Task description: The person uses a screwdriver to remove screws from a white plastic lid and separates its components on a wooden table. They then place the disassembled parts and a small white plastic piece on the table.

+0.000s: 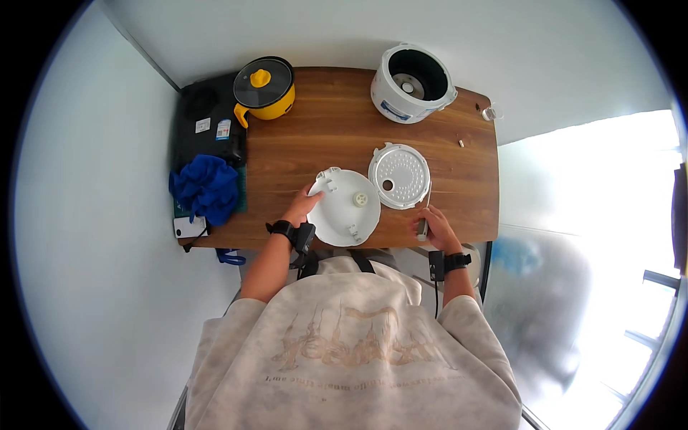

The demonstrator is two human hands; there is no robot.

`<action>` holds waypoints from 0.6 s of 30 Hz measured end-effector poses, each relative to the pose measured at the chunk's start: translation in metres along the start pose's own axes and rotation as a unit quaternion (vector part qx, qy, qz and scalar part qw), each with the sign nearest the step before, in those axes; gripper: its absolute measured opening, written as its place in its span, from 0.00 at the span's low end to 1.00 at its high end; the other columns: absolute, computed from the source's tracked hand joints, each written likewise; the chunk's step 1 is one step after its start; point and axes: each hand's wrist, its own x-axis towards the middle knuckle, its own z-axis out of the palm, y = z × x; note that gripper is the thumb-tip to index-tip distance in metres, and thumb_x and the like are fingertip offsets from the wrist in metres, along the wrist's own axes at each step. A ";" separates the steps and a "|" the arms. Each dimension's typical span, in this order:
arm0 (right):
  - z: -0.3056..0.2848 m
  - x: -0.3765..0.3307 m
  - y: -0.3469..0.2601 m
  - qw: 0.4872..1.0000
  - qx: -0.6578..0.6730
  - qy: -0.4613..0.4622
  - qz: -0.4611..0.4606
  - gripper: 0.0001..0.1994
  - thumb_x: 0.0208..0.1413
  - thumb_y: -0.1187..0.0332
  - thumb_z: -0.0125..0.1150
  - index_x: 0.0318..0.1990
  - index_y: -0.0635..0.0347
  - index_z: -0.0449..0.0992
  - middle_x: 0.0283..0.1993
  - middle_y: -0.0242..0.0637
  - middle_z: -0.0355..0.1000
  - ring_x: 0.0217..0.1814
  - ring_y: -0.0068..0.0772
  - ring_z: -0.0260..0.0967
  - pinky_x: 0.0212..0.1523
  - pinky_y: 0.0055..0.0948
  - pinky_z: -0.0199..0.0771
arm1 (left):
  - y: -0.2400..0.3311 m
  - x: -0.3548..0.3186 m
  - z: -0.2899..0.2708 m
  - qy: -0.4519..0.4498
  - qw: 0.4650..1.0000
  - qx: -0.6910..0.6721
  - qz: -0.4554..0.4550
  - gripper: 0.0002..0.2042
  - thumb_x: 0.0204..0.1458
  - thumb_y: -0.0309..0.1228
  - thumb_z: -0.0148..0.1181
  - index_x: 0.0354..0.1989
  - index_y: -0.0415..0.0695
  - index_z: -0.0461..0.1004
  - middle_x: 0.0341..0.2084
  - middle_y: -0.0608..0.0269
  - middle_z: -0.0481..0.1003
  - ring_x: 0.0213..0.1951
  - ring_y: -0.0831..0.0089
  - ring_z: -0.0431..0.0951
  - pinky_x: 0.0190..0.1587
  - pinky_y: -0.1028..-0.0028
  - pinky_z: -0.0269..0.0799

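A white rounded lid shell (337,218) of a rice cooker is tilted at the table's front edge, its hollow inside facing up. My left hand (304,206) grips its left rim, thumb over the edge. Inside the shell sits a small cream round fitting (360,200). Beside the shell, a round metal inner lid plate (405,175) with many dimples and one dark hole lies on the table. My right hand (436,223) is closed round the grey handle of a screwdriver (423,230), whose thin shaft points away from me near the plate's right edge.
The open rice cooker body (390,97) stands at the back right of the wooden table (326,136). A yellow pot (276,107) with a glass lid is at the back left, near a black case (204,143) and a crumpled blue cloth (206,188). A small clear cup (490,113) sits far right.
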 end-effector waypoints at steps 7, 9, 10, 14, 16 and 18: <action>0.026 -0.014 0.031 0.932 -0.323 0.072 -0.149 0.14 0.55 0.71 0.56 0.49 0.61 0.68 0.31 0.41 0.74 0.30 0.30 0.72 0.32 0.28 0.73 | 0.018 -0.023 0.031 0.059 0.998 0.010 -0.018 0.19 0.52 0.36 0.67 0.50 0.40 0.76 0.42 0.60 0.79 0.43 0.71 0.78 0.46 0.68 0.74; 0.039 -0.016 0.030 0.892 -0.388 0.085 -0.216 0.17 0.54 0.71 0.58 0.52 0.59 0.69 0.32 0.40 0.75 0.31 0.28 0.71 0.34 0.28 0.71 | 0.016 -0.022 0.031 0.087 0.996 0.015 -0.004 0.17 0.52 0.35 0.67 0.46 0.38 0.78 0.38 0.60 0.80 0.38 0.71 0.79 0.42 0.67 0.75; 0.039 -0.019 0.026 0.887 -0.400 0.067 -0.220 0.18 0.53 0.71 0.59 0.53 0.58 0.70 0.33 0.40 0.75 0.33 0.27 0.71 0.35 0.28 0.71 | 0.014 -0.023 0.033 0.098 0.995 0.023 0.006 0.17 0.51 0.35 0.67 0.45 0.37 0.78 0.37 0.60 0.80 0.38 0.72 0.79 0.41 0.67 0.75; 0.065 -0.040 -0.009 0.891 -0.427 -0.004 -0.154 0.17 0.51 0.67 0.63 0.50 0.57 0.76 0.39 0.44 0.78 0.39 0.38 0.77 0.43 0.32 0.73 | 0.008 -0.020 0.031 0.129 0.990 0.044 0.037 0.16 0.49 0.34 0.69 0.43 0.37 0.79 0.34 0.60 0.80 0.35 0.72 0.79 0.39 0.68 0.75; 0.065 -0.034 -0.008 0.885 -0.423 -0.012 -0.193 0.17 0.50 0.67 0.63 0.49 0.56 0.76 0.38 0.45 0.78 0.39 0.40 0.77 0.43 0.33 0.74 | 0.007 -0.020 0.032 0.136 0.988 0.069 0.034 0.16 0.49 0.34 0.69 0.43 0.37 0.79 0.35 0.61 0.80 0.36 0.72 0.79 0.40 0.68 0.74; 0.064 -0.027 -0.007 0.881 -0.423 -0.013 -0.210 0.17 0.51 0.66 0.63 0.49 0.57 0.77 0.37 0.46 0.78 0.39 0.42 0.77 0.43 0.33 0.74 | 0.010 -0.019 0.029 0.150 0.981 0.119 0.018 0.16 0.50 0.34 0.68 0.43 0.39 0.80 0.36 0.62 0.80 0.38 0.73 0.79 0.41 0.69 0.73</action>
